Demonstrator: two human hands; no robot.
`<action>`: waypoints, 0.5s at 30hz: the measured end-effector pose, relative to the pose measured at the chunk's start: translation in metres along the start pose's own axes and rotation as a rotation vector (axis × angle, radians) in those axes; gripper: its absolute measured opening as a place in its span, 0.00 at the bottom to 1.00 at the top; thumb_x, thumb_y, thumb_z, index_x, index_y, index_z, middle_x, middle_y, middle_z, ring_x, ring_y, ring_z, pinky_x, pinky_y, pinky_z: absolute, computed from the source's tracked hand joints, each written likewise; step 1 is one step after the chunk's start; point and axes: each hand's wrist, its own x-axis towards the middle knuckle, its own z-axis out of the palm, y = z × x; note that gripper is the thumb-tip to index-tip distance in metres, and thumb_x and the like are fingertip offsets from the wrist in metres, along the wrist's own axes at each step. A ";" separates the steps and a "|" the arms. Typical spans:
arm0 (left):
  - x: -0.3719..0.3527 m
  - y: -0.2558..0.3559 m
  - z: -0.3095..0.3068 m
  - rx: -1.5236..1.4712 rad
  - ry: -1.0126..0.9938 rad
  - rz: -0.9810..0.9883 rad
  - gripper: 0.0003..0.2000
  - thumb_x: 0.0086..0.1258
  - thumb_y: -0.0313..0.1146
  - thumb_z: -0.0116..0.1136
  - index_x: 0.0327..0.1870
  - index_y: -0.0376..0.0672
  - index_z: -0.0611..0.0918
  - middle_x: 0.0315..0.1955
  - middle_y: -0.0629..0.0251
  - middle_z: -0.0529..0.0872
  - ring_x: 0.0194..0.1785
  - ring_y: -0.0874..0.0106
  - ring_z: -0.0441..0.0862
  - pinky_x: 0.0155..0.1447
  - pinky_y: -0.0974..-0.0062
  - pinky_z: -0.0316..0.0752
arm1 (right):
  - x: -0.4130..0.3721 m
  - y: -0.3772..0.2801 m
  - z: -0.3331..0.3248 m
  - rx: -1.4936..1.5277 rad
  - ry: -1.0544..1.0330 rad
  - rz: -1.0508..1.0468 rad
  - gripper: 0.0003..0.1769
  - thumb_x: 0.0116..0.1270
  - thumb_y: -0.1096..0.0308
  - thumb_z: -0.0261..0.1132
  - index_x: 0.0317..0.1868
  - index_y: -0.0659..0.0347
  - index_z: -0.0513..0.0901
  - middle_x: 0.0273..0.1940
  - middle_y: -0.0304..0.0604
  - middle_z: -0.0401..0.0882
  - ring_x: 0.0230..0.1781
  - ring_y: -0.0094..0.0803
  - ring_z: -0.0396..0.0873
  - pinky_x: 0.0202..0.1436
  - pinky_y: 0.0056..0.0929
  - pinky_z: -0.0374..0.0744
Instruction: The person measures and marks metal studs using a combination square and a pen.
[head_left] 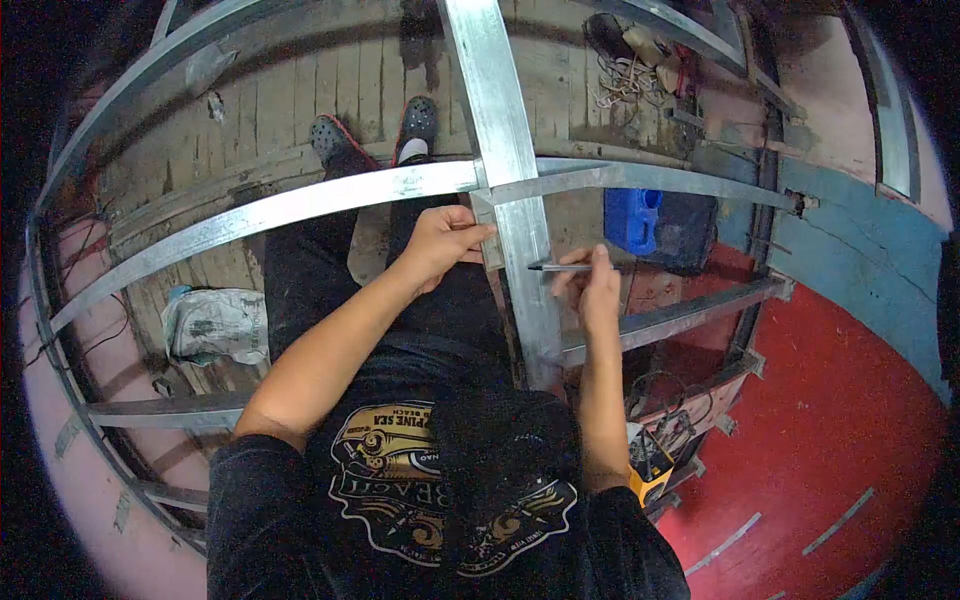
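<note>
My left hand [445, 245] is closed on a short flat metal strip [487, 236], pressing it along the left side of an upright galvanized steel tube [520, 235]. The strip's upper end sits just under the joint where a crosswise steel bar [380, 190] meets the tube. From the other side, my right hand [592, 285] grips a dark marker pen [560, 267] between thumb and fingers. Its tip points left and overlaps the tube's face, a little below the strip's lower end. A short dark line shows on the tube near the tip.
A blue plastic jug [632, 220] stands right of the tube beside a dark case [690, 235]. Tangled cords [628, 82] lie at the upper right. A white sack [215, 325] rests at left on the plank floor [280, 90]. A yellow-and-black tool [650, 468] sits by my right elbow.
</note>
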 end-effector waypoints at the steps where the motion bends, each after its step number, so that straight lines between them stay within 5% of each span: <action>1: 0.000 -0.001 0.000 0.004 -0.011 -0.004 0.06 0.72 0.28 0.68 0.43 0.34 0.86 0.39 0.60 0.90 0.40 0.72 0.89 0.45 0.69 0.88 | -0.001 -0.007 0.001 0.015 0.032 -0.037 0.30 0.85 0.47 0.46 0.42 0.64 0.83 0.22 0.44 0.83 0.15 0.20 0.68 0.20 0.24 0.66; 4: 0.000 -0.002 0.000 -0.015 -0.010 -0.001 0.07 0.72 0.28 0.68 0.43 0.34 0.85 0.40 0.60 0.90 0.41 0.71 0.89 0.46 0.69 0.88 | -0.005 -0.034 0.003 0.180 -0.027 -0.075 0.24 0.84 0.53 0.49 0.44 0.65 0.80 0.26 0.49 0.85 0.10 0.16 0.57 0.13 0.21 0.56; 5: -0.001 -0.002 0.001 -0.019 -0.015 0.001 0.07 0.72 0.28 0.68 0.43 0.34 0.85 0.40 0.60 0.90 0.41 0.71 0.89 0.46 0.69 0.88 | -0.008 -0.045 0.005 0.254 -0.063 -0.084 0.16 0.82 0.58 0.57 0.47 0.64 0.80 0.28 0.49 0.86 0.14 0.16 0.66 0.16 0.18 0.62; 8: 0.000 -0.004 0.001 -0.056 -0.020 0.016 0.06 0.71 0.29 0.69 0.42 0.36 0.85 0.37 0.63 0.89 0.39 0.73 0.89 0.42 0.70 0.88 | -0.010 -0.071 0.012 0.279 -0.148 -0.138 0.10 0.79 0.63 0.61 0.48 0.63 0.80 0.32 0.49 0.88 0.14 0.16 0.67 0.16 0.19 0.64; 15: -0.001 -0.005 0.001 -0.029 -0.024 0.009 0.07 0.72 0.29 0.68 0.43 0.36 0.86 0.38 0.63 0.90 0.39 0.73 0.89 0.42 0.71 0.88 | 0.036 -0.082 0.033 0.017 -0.076 -0.210 0.11 0.77 0.63 0.66 0.44 0.63 0.85 0.32 0.40 0.89 0.18 0.15 0.73 0.19 0.18 0.70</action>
